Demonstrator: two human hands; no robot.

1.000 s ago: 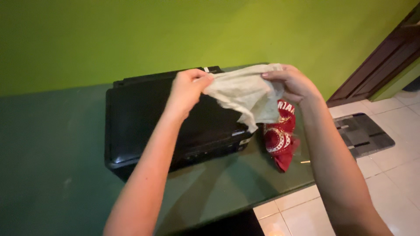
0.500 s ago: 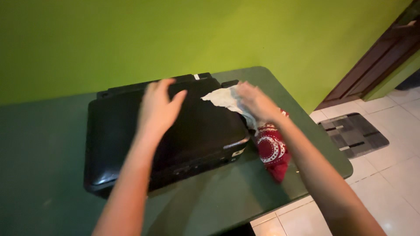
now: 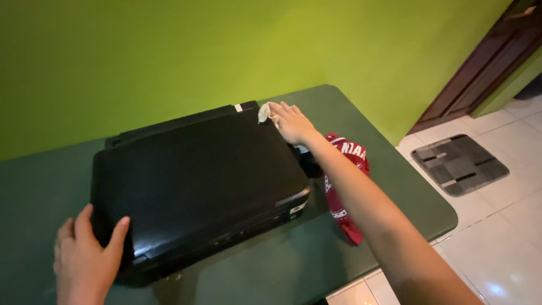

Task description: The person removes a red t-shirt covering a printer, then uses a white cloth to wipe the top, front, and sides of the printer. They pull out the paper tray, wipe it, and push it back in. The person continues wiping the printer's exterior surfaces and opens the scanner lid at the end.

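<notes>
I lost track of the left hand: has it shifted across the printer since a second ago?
Yes. The left hand went from above the printer's far middle to its near left corner.

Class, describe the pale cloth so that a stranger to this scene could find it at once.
Start at the dark green table against the lime wall, then the big black printer on it. At the printer's far right corner, the right hand presses a small crumpled cloth. It is off-white, unlike the red patterned bag nearby.
</notes>
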